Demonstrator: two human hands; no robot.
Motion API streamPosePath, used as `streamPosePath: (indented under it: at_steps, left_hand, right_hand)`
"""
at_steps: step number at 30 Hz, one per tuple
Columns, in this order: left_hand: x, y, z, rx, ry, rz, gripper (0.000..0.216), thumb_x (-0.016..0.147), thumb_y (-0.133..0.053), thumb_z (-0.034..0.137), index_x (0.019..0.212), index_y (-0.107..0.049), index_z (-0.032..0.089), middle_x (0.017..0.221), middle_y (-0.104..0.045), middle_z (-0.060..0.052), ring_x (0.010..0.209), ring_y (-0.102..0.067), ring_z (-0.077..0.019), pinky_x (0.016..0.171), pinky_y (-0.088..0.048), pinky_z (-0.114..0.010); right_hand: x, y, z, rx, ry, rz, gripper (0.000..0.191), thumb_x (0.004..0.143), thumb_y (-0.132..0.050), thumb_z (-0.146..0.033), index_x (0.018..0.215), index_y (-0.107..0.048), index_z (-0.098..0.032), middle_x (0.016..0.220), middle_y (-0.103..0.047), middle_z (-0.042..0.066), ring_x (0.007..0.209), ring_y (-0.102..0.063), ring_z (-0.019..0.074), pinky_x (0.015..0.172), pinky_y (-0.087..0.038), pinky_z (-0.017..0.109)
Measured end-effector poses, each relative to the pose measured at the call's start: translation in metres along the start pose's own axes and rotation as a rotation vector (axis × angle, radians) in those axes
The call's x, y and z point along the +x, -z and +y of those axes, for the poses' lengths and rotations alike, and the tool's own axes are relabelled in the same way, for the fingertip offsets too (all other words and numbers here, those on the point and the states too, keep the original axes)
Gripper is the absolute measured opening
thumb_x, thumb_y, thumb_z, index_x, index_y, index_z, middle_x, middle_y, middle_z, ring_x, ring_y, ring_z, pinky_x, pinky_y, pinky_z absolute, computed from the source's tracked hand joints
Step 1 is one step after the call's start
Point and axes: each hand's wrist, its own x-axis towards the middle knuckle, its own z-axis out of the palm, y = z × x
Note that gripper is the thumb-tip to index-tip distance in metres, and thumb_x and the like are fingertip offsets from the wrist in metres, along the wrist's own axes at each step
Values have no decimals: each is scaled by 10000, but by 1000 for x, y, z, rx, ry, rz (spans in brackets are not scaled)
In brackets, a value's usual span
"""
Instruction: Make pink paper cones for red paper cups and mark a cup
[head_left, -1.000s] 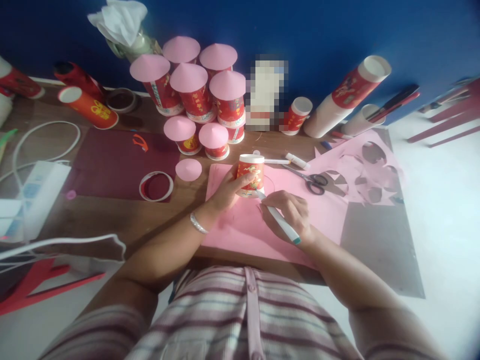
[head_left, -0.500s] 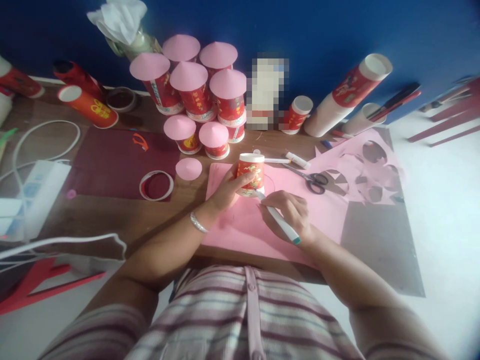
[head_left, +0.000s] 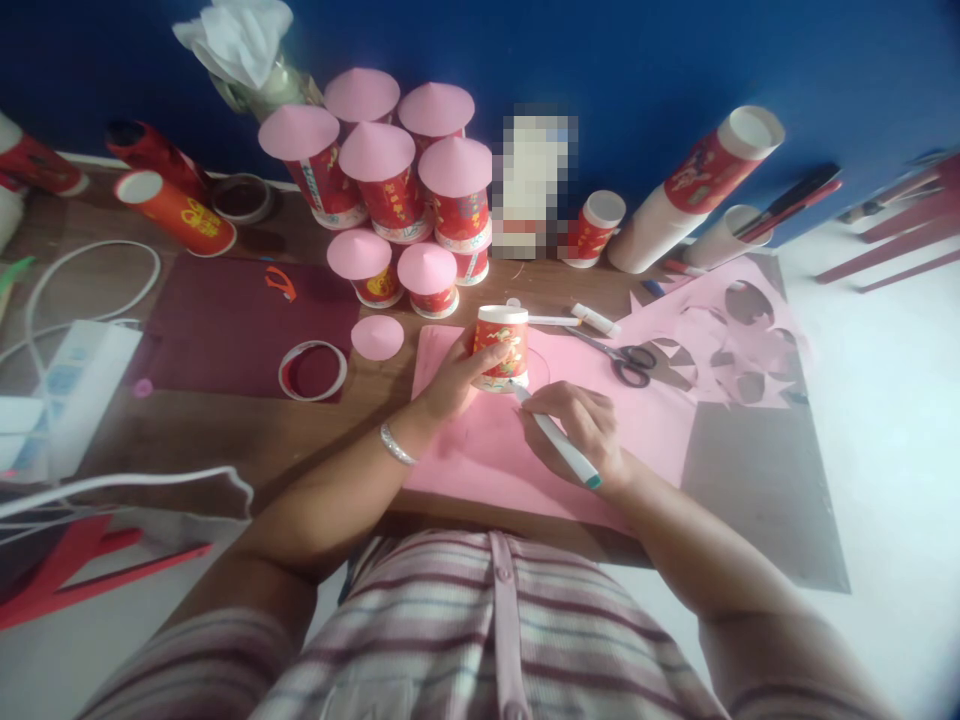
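My left hand (head_left: 456, 372) is wrapped round a red paper cup (head_left: 504, 332) with a white rim and gold pattern, its thumb across the front. In my right hand (head_left: 581, 425) is a white marker (head_left: 566, 452) with a green end. The marker's tip meets the cup's white lower band, where small coloured marks show. Under both hands lies a pink paper sheet (head_left: 480, 465) with a pencilled curve beside the cup. To the right, black scissors (head_left: 631, 366) rest on the sheet. A small pink paper cone (head_left: 377, 338) sits left of the cup.
Several red cups with pink cone tops (head_left: 384, 190) stand at the back. A glue stick (head_left: 596, 320) lies behind the sheet, near cut pink scraps (head_left: 705, 325). Tall paper tubes (head_left: 697, 190) stand back right. A white power strip (head_left: 94, 390) and cables occupy the left.
Almost nothing differs. The cup has shifted very slightly left in my left hand, while the marker stays against its lower band.
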Motion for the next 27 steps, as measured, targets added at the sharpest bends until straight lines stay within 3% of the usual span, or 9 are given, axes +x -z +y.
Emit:
streamPosePath:
  at_steps: [13, 21, 27]
  left_hand:
    - [-1, -1, 1, -2, 28, 29, 394, 789, -849, 454, 1047, -690, 202, 884, -645, -14, 810, -606, -154, 751, -505, -299]
    - [1, 3, -4, -23, 9, 15, 417, 810, -843, 452, 1122, -696, 219, 960, -661, -25, 883, -630, -160, 801, -536, -298]
    - [1, 3, -4, -14, 22, 24, 389, 824, -821, 451, 1120, -709, 225, 1002, -672, -42, 928, -639, -193, 828, -553, -328]
  right_hand:
    - [2, 0, -5, -5, -29, -19, 203, 906, -635, -65, 1005, -557, -225, 720, -645, -25, 566, -609, 127, 525, -475, 249]
    - [4, 4, -8, 69, -173, -27, 123, 936, -614, -114, 954, -568, -227, 741, -677, -19, 567, -629, 117, 546, -496, 233]
    - [4, 4, -6, 58, -104, 21, 186, 903, -651, -77, 983, -570, -224, 739, -666, -18, 583, -643, 124, 546, -507, 231]
